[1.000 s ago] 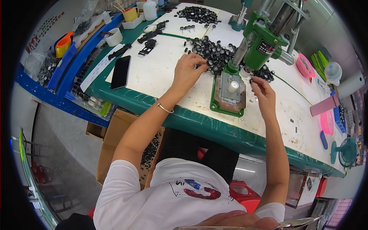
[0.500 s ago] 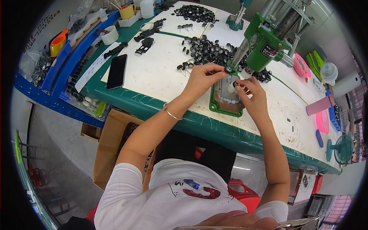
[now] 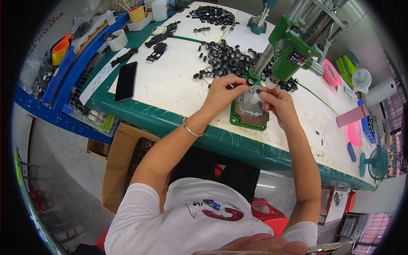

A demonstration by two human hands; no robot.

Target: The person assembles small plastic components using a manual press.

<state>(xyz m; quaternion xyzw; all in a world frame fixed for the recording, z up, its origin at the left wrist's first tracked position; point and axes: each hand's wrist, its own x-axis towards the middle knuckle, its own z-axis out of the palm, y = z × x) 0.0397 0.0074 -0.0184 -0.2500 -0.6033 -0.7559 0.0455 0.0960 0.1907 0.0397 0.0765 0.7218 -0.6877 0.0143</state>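
My left hand (image 3: 222, 94) pinches a small black toy wheel (image 3: 250, 82) with a pale hub between thumb and fingertips. Close by on the right, my right hand (image 3: 279, 104) has thumb and fingers closed on another small black wheel (image 3: 259, 91), partly covered by the fingertips. Both hands are over the green base (image 3: 248, 124) of a bench press (image 3: 290, 54), around a short white post (image 3: 255, 99). The press's ram end sits just above my right fingers. Behind the hands lies a heap of black wheels, some on thin axles (image 3: 227, 61).
A phone (image 3: 126, 80) and black plastic chassis parts (image 3: 157, 51) lie on the left of the table. Farther back is a second wheel pile (image 3: 212, 15). On the right stand a pink cylinder (image 3: 352, 116), a pink basin (image 3: 354, 134) and a green fan (image 3: 376, 163).
The wheel in my left hand has dropped slightly and turned its hub more into view. My right hand has drawn closer to the left, its fingers more gathered. The view has shifted slightly.
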